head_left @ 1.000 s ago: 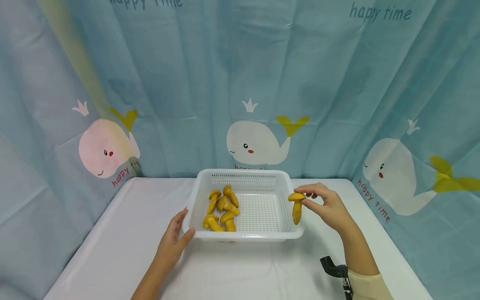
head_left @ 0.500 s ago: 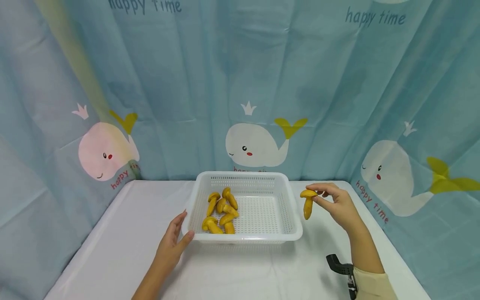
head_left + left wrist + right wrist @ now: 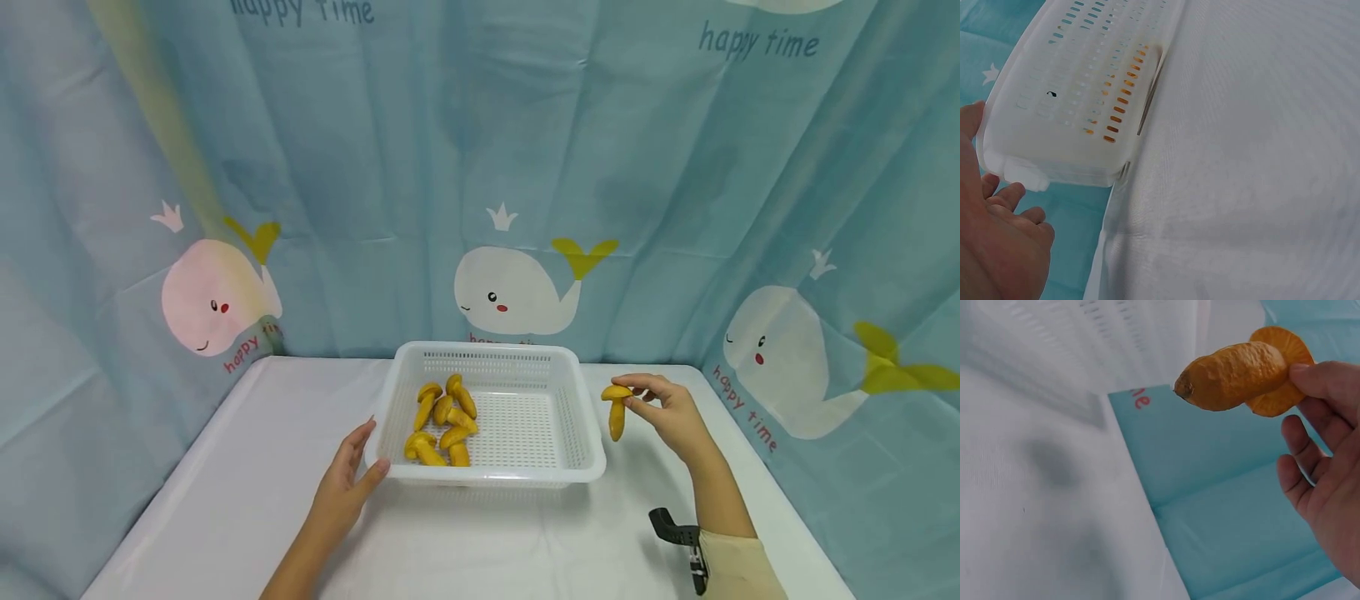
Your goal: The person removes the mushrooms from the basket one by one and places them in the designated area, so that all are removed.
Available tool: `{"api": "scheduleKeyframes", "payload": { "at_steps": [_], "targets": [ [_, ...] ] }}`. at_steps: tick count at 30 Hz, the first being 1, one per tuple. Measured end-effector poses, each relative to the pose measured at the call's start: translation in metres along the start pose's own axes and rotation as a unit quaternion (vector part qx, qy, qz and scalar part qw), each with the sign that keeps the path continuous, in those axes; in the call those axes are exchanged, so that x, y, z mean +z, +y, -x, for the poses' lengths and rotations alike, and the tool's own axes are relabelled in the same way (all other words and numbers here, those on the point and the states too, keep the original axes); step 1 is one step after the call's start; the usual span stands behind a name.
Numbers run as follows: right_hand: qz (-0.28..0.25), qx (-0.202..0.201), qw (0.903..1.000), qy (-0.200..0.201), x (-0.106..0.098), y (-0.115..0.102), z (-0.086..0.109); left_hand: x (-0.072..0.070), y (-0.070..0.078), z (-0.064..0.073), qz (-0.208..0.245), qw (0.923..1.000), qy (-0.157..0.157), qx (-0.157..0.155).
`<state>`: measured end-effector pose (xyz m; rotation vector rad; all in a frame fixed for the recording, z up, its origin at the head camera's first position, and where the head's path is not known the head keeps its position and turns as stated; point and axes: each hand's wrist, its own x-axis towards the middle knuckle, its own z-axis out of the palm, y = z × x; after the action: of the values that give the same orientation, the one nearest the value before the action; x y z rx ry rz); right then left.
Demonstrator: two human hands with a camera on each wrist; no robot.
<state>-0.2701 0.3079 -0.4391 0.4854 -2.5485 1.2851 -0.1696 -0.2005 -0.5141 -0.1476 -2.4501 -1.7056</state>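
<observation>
In the head view, my right hand (image 3: 667,412) pinches a yellow mushroom (image 3: 617,410) by its cap, just right of the basket and above the table. Its stem hangs down; the right wrist view shows the thumb against the cap of this mushroom (image 3: 1235,375). My left hand (image 3: 345,479) holds the near left corner of a white plastic basket (image 3: 495,475), thumb at the rim and fingers along the outer left side. Several more yellow mushrooms (image 3: 459,421) lie in the basket's left half. Through the slots of the basket (image 3: 1041,137), orange bits show in the left wrist view.
A white cloth covers the table (image 3: 480,550). Behind and at both sides hangs a blue curtain (image 3: 375,167) with printed whales. A black curved piece (image 3: 671,529) is fixed at the right wrist, beside a beige sleeve (image 3: 738,567).
My right hand has carried the mushroom rightward, from over the basket's right rim to outside it, and has hardly moved in the last half second. The left hand stays at the basket.
</observation>
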Motion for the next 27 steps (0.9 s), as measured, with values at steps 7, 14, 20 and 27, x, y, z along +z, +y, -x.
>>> {"api": "scheduleKeyframes", "payload": {
  "at_steps": [7, 14, 20, 27],
  "targets": [
    [0.024, 0.023, 0.9990, -0.030, 0.001, 0.020, -0.013, 0.000, 0.000, 0.000, 0.016, 0.9999, 0.001, 0.000],
    [-0.009, 0.063, 0.9957, -0.067, 0.005, 0.040, -0.024, 0.000, 0.004, -0.002, -0.002, 1.0000, 0.005, -0.005],
    [-0.023, 0.081, 0.9931, -0.082, 0.008, 0.056, -0.033, 0.001, 0.003, -0.001, 0.002, 0.9999, 0.001, -0.011],
    [-0.006, 0.094, 0.9909, -0.097, 0.008, 0.065, -0.039, 0.001, 0.003, 0.000, 0.000, 0.9999, 0.002, -0.011]
  ]
}}
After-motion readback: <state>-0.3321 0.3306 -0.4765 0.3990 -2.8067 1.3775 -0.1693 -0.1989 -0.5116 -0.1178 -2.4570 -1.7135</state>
